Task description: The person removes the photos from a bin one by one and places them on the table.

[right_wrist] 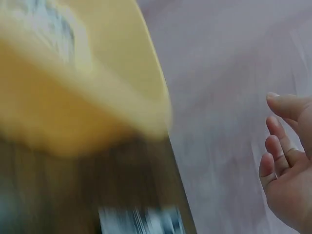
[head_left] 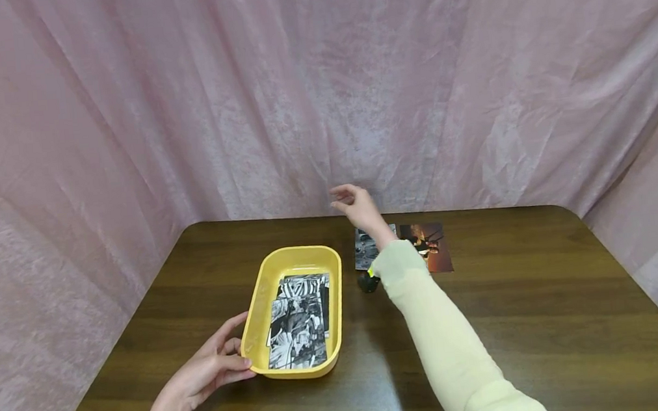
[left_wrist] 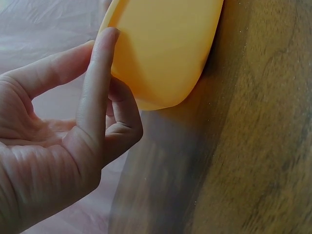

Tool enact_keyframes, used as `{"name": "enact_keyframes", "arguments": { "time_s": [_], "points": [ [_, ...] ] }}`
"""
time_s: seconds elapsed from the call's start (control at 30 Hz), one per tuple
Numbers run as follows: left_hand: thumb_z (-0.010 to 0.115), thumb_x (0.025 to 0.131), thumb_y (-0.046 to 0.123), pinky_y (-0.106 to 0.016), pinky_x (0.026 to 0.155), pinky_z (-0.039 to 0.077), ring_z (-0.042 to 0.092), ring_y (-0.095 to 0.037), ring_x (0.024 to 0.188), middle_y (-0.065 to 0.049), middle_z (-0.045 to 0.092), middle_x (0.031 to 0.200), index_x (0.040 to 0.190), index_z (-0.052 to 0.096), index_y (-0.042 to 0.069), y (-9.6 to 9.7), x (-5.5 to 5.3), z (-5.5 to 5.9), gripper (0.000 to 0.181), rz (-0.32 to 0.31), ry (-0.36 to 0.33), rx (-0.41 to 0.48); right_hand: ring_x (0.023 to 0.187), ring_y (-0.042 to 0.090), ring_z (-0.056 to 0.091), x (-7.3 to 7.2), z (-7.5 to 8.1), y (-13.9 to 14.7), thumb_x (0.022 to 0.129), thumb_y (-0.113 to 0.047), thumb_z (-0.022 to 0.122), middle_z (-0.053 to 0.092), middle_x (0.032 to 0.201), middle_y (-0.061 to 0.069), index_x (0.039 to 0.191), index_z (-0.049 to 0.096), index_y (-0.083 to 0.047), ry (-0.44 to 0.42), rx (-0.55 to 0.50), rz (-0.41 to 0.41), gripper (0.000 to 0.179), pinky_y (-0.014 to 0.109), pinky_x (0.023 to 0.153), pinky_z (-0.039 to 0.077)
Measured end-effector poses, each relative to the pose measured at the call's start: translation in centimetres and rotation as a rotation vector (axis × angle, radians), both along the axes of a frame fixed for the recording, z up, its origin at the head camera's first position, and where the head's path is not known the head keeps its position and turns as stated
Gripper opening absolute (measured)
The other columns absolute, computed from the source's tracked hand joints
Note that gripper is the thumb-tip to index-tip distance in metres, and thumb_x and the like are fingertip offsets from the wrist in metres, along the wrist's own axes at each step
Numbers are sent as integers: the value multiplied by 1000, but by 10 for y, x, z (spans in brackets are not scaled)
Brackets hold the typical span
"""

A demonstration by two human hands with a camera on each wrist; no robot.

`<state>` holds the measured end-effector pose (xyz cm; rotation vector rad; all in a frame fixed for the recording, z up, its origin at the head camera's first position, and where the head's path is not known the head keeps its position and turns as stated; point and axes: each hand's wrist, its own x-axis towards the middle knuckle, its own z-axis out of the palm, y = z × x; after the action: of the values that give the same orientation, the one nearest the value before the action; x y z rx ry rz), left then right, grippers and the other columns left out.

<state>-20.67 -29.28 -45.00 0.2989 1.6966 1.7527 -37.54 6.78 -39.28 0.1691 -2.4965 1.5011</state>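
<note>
A person's left hand (head_left: 205, 373) pinched the rim of a yellow tray (head_left: 304, 260) at its near left corner, a hold that seemed meant to steady the tray while leaving its mouth uncovered. Overlapping black-and-white prints (head_left: 301, 332) lay inside the tray, its raised walls likely keeping them gathered. Beyond the tray and to its right, the right hand (head_left: 360, 212) was held aloft, gripping nothing, its fingers loosely bent and apart from the thumb. Below that arm, right of the tray, a grey print (head_left: 364, 251) lay partly hidden, an orange-and-dark print (head_left: 439, 251) just beside it, both apparently flat for easy viewing. Whether the tray's base sat fully on the table (head_left: 550, 317) could not be told.
</note>
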Motion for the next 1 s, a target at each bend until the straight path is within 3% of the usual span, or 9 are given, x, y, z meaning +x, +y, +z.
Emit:
{"name": "enact_keyframes", "arguments": {
  "time_s": [0.1, 0.23, 0.33, 0.43, 0.6, 0.77, 0.87, 1.0],
  "points": [
    [62, 86, -1, -31, 85, 61, 69, -19, 93, -6, 57, 102, 157, 2, 8, 1, 0, 1, 94, -3, 1, 1, 97, 27, 62, 0, -2, -42, 93, -11, 66, 67, 113, 15, 121, 68, -8, 52, -13, 9, 28, 33, 83, 53],
    [63, 85, -2, -31, 84, 62, 69, -18, 92, -6, 57, 100, 157, 2, 8, 2, 1, 1, 95, -1, -3, 3, 85, 19, 61, 13, -12, -86, 92, -12, 69, 70, 101, 11, 113, 71, -8, 91, -54, 5, 22, 22, 74, 50],
    [63, 85, -2, -30, 83, 62, 69, -18, 91, -6, 57, 100, 157, 2, 9, 3, 2, 1, 95, 4, -8, 3, 79, 13, 57, 28, -22, -105, 93, -14, 68, 70, 96, 9, 111, 72, -8, 48, -53, 54, 20, 17, 66, 45],
    [62, 86, -1, -30, 84, 62, 69, -18, 92, -6, 57, 101, 157, 2, 9, 3, 2, 2, 94, 0, -9, 4, 78, 11, 57, 42, -28, -115, 94, -17, 66, 70, 95, 7, 109, 72, -10, -22, 26, 131, 18, 17, 64, 45],
    [62, 87, -1, -31, 85, 61, 69, -18, 93, -6, 57, 102, 157, 2, 10, 2, 0, 2, 93, -7, -4, 2, 84, 15, 63, 58, -32, -119, 96, -27, 64, 70, 100, 6, 115, 69, -11, -112, 359, 270, 25, 23, 72, 51],
    [62, 87, -1, -31, 85, 61, 69, -19, 93, -5, 58, 102, 157, 3, 10, 0, -1, 2, 92, -5, 4, 10, 122, 24, 55, 73, -32, -118, 83, -53, 73, 59, 133, 5, 135, 59, -19, -260, 745, 379, 63, 36, 102, 49],
    [62, 86, -1, -31, 85, 61, 69, -18, 93, -5, 58, 101, 157, 3, 9, 0, 0, 1, 93, -2, 4, 14, 137, 27, 36, 82, -29, -115, 70, -59, 82, 40, 151, 3, 146, 47, -31, -386, 865, 396, 88, 45, 114, 37],
    [63, 86, -1, -31, 85, 61, 69, -18, 92, -5, 57, 101, 157, 3, 9, 1, 0, 1, 93, 4, 4, 12, 137, 25, 27, 86, -28, -112, 64, -51, 89, 26, 159, -1, 153, 29, -42, -478, 960, 419, 108, 47, 117, 29]
  ]
}}
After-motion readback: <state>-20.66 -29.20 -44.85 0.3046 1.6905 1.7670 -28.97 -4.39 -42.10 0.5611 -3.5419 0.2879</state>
